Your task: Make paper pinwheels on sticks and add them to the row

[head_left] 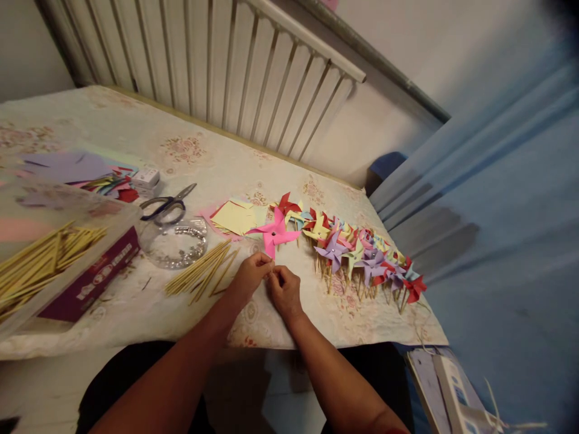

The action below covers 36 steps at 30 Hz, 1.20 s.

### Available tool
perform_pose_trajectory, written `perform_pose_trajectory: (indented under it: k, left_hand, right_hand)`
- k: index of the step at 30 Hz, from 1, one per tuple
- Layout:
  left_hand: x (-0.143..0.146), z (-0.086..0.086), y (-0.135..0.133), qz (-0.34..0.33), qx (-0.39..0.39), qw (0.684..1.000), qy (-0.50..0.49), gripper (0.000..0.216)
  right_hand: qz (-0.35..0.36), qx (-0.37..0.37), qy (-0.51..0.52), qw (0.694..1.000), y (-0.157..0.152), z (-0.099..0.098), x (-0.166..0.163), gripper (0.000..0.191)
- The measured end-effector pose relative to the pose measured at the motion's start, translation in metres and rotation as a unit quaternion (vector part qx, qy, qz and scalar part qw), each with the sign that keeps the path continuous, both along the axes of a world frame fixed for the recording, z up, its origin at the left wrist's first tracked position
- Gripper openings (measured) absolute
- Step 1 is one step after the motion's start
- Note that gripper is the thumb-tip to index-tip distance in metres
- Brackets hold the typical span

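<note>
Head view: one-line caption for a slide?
Left hand and right hand hold a pink pinwheel between loose sticks and clustered pinwheels.

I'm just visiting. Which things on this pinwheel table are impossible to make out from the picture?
Head view, all of these:
Whatever the left hand and right hand may hold beneath the pink pinwheel: hidden inside their grip.
Clear box: left end cut off by the picture's edge.
Purple label: lettering blurred.
Shiny bits in the round dish: too small to identify.
Clustered pinwheels: front ones hide those behind, so no sure count.
</note>
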<state>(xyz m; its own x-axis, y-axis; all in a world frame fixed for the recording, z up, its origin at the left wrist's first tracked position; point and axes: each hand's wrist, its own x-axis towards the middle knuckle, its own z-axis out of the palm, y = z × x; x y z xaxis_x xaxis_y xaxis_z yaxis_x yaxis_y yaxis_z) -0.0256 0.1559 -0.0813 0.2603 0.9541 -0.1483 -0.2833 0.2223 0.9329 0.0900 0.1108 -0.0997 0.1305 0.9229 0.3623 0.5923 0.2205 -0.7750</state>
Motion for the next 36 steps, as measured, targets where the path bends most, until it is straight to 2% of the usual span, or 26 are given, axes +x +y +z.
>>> perform_pose_trajectory:
  k: [18,36]
  left_hand:
    - [-0.0003,-0.0046,0.0015,0.007,0.013,1.000,0.017,0.016]
    - [-0.0006,-0.0023,0.0020,0.007,0.016,0.999,0.037,0.019]
  right_hand:
    - [0.001,0.003,-0.013,1.000,0.0007,-0.0007,-0.0011,0.020]
    - [-0.014,0.004,-0.006,1.000,0.0019,-0.0051,-0.0009,0.019]
